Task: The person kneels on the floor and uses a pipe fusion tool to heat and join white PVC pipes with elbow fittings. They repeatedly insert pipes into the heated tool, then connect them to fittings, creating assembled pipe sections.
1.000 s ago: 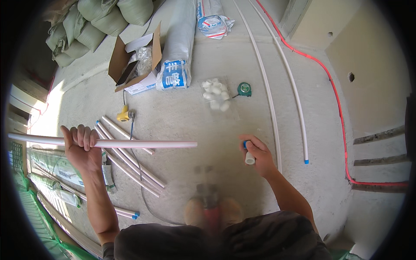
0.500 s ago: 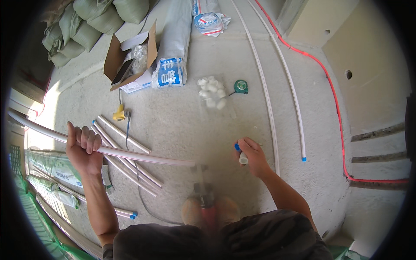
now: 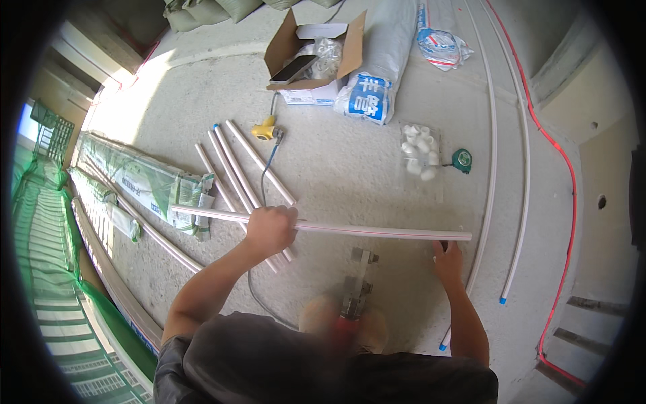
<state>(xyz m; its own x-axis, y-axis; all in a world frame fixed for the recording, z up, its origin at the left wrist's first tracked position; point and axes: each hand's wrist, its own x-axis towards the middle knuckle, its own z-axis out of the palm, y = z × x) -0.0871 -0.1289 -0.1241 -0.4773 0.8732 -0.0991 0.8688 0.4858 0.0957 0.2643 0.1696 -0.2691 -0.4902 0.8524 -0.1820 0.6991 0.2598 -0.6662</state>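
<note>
A long white pipe (image 3: 377,232) with a thin red stripe lies crosswise before me, off the floor. My left hand (image 3: 271,227) is closed around it left of its middle, knuckles up. My right hand (image 3: 448,259) is at the pipe's right end, just under it, with fingers curled. The pipe hides some of those fingertips, and I cannot make out what is in them. Below the pipe, between my blurred feet, stands a pipe welder (image 3: 360,279) with a metal heating plate, sockets on it and a red body.
Several cut pipes (image 3: 232,168) lie at left beside a green-and-white wrapped bundle (image 3: 141,172). Beyond are a yellow plug connector (image 3: 264,131) on a cable, an open carton (image 3: 309,94), a bag of white fittings (image 3: 420,151) and a green tape measure (image 3: 461,160). Long pipes and a red conduit (image 3: 565,158) run along the right.
The pipe has swung rightward and levelled, its end moving from above the welder to my right hand. Both hands moved right. The white fitting and blue piece in my right hand no longer show.
</note>
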